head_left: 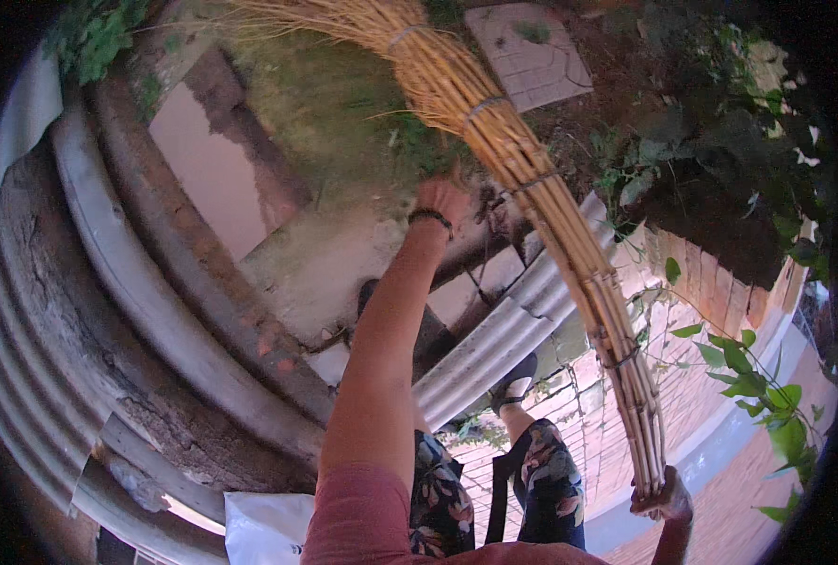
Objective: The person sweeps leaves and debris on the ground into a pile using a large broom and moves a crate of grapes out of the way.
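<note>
Gripping the twig broom [546, 202] — right hand [662, 499] closed round its lower end; left hand [443, 198] extended — cannot tell its grip.

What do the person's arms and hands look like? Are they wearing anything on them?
The left hand has no glove, and a dark bracelet circles its wrist. A short, dusty-red sleeve covers the upper part of that arm, leaving the forearm bare. The right hand is gloveless too. Its sleeve is out of view.
</note>
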`<action>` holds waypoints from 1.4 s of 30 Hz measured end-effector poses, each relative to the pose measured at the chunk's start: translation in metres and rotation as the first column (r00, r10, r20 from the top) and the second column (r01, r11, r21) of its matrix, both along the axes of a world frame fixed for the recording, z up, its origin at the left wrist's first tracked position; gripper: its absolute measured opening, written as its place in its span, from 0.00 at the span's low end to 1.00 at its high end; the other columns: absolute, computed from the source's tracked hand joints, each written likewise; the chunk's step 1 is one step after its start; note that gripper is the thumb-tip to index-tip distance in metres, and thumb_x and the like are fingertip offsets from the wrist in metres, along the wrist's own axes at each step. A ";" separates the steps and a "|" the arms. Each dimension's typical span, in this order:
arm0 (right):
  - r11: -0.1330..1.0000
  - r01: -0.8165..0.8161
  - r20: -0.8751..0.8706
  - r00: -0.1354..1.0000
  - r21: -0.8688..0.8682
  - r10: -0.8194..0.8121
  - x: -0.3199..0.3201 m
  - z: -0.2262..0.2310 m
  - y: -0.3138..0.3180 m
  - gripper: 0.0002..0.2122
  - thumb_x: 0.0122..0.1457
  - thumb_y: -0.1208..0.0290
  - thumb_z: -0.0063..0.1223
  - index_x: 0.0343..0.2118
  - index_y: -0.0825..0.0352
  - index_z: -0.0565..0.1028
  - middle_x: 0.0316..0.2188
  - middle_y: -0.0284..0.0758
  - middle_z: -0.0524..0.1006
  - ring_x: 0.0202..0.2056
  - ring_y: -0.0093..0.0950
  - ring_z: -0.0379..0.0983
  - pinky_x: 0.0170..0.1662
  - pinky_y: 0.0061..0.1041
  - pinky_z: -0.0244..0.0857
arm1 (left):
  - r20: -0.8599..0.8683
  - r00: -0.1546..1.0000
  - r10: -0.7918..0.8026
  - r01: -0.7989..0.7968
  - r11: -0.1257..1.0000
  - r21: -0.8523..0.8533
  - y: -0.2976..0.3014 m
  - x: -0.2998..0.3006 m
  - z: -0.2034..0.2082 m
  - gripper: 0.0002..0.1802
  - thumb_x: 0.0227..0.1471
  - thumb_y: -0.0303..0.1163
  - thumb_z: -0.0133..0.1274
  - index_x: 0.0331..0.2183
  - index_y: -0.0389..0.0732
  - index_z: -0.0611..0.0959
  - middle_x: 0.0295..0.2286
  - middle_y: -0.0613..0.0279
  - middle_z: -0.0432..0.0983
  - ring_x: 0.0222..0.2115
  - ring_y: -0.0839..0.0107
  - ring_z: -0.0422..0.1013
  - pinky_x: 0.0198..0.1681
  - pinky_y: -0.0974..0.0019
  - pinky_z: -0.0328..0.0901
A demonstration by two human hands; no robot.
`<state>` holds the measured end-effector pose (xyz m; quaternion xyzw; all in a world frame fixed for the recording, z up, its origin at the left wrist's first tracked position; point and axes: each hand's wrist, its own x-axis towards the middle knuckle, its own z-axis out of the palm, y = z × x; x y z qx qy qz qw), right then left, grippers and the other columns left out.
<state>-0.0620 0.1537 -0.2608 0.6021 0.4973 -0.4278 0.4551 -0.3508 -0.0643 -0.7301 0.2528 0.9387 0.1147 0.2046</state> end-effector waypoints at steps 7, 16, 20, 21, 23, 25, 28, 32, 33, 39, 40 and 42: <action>0.991 -0.045 0.051 0.998 0.129 0.038 -0.024 0.019 -0.022 0.21 0.18 0.76 0.64 0.21 0.71 0.68 0.12 0.34 0.70 0.14 0.22 0.67 0.17 0.21 0.61 | 0.275 0.904 0.327 -0.205 0.897 -0.391 -0.031 -0.087 -0.008 0.16 0.48 0.35 0.38 0.39 0.40 0.71 0.27 0.54 0.73 0.29 0.64 0.70 0.26 0.62 0.65; 0.998 0.061 -0.025 0.998 0.026 -0.060 0.007 0.022 -0.010 0.20 0.28 0.78 0.60 0.29 0.71 0.65 0.16 0.34 0.68 0.17 0.24 0.65 0.18 0.22 0.62 | -0.054 0.960 0.274 -0.278 0.913 -0.299 -0.048 -0.100 0.020 0.10 0.43 0.29 0.42 0.27 0.38 0.77 0.21 0.56 0.73 0.22 0.66 0.71 0.20 0.65 0.65; 0.951 0.026 -0.026 0.999 0.308 -0.019 0.003 0.033 -0.009 0.28 0.15 0.80 0.65 0.27 0.72 0.65 0.13 0.36 0.68 0.15 0.24 0.66 0.15 0.25 0.62 | -0.075 0.965 0.251 -0.262 0.943 -0.204 -0.046 -0.080 0.043 0.09 0.41 0.28 0.41 0.24 0.37 0.77 0.21 0.56 0.73 0.22 0.64 0.70 0.21 0.62 0.65; 0.963 -0.055 0.031 0.998 0.265 0.048 -0.001 0.040 0.002 0.28 0.15 0.81 0.65 0.27 0.72 0.65 0.13 0.36 0.68 0.14 0.24 0.66 0.15 0.26 0.62 | -0.032 0.977 0.212 -0.214 0.964 -0.158 -0.044 -0.065 0.039 0.10 0.42 0.29 0.41 0.24 0.36 0.76 0.22 0.55 0.73 0.22 0.63 0.70 0.21 0.61 0.64; 0.945 0.048 -0.067 0.997 0.324 -0.028 -0.006 0.051 0.014 0.27 0.15 0.81 0.64 0.26 0.72 0.65 0.11 0.35 0.68 0.12 0.24 0.65 0.14 0.25 0.61 | -0.013 0.998 0.055 -0.055 0.998 0.010 -0.035 -0.023 0.022 0.11 0.42 0.29 0.40 0.26 0.35 0.76 0.21 0.54 0.73 0.23 0.62 0.70 0.23 0.60 0.64; 0.967 -0.003 0.023 1.000 0.253 -0.003 -0.019 0.057 0.031 0.27 0.16 0.81 0.64 0.27 0.72 0.64 0.11 0.36 0.67 0.11 0.25 0.65 0.14 0.24 0.61 | -0.106 0.985 -0.133 0.151 0.970 0.188 -0.018 0.025 -0.007 0.11 0.42 0.29 0.39 0.28 0.36 0.75 0.22 0.53 0.72 0.24 0.61 0.70 0.25 0.59 0.64; 0.931 -0.018 -0.073 0.996 0.366 0.048 -0.029 0.051 0.026 0.26 0.20 0.77 0.64 0.28 0.71 0.62 0.13 0.35 0.68 0.13 0.26 0.66 0.14 0.22 0.61 | -0.100 0.963 -0.250 0.268 0.911 0.312 0.044 0.056 0.032 0.12 0.44 0.28 0.37 0.32 0.37 0.73 0.32 0.50 0.68 0.26 0.61 0.69 0.27 0.59 0.65; 0.974 0.010 -0.016 1.000 0.226 -0.006 -0.030 0.048 0.033 0.30 0.18 0.74 0.66 0.29 0.70 0.61 0.15 0.35 0.68 0.15 0.25 0.67 0.17 0.23 0.63 | -0.128 0.966 -0.223 0.252 0.919 0.304 0.099 0.033 0.031 0.13 0.44 0.27 0.39 0.35 0.37 0.73 0.36 0.46 0.65 0.29 0.59 0.68 0.31 0.61 0.64; 0.975 0.008 -0.012 1.000 0.223 -0.005 -0.031 0.048 0.032 0.30 0.18 0.74 0.66 0.29 0.70 0.61 0.15 0.35 0.68 0.15 0.25 0.67 0.17 0.23 0.63 | -0.099 0.990 -0.104 0.137 0.888 0.438 0.105 0.022 0.017 0.14 0.44 0.27 0.40 0.35 0.37 0.72 0.39 0.46 0.64 0.31 0.58 0.68 0.33 0.61 0.64; 0.999 -0.017 -0.078 0.997 0.042 0.020 -0.034 0.039 0.033 0.20 0.18 0.72 0.68 0.20 0.69 0.70 0.14 0.31 0.71 0.17 0.20 0.68 0.20 0.21 0.64 | 0.198 0.978 0.063 -0.058 0.998 -0.033 0.116 -0.035 -0.004 0.13 0.44 0.29 0.39 0.34 0.38 0.73 0.35 0.47 0.66 0.29 0.57 0.68 0.32 0.60 0.64; 0.999 0.001 -0.088 0.996 0.050 0.004 -0.033 0.037 0.033 0.20 0.18 0.72 0.68 0.20 0.69 0.70 0.14 0.31 0.71 0.17 0.20 0.68 0.20 0.21 0.64 | 0.204 0.975 0.087 -0.072 0.994 -0.077 0.109 -0.039 -0.008 0.13 0.44 0.29 0.39 0.34 0.38 0.73 0.35 0.47 0.67 0.29 0.57 0.68 0.32 0.60 0.64; 0.994 -0.113 0.004 0.994 -0.011 0.113 -0.036 0.032 0.038 0.19 0.19 0.71 0.68 0.19 0.69 0.70 0.14 0.31 0.71 0.18 0.20 0.68 0.20 0.20 0.63 | 0.208 0.972 0.113 -0.087 0.988 -0.131 0.102 -0.041 -0.012 0.13 0.44 0.29 0.39 0.34 0.38 0.73 0.33 0.48 0.68 0.29 0.56 0.69 0.31 0.60 0.64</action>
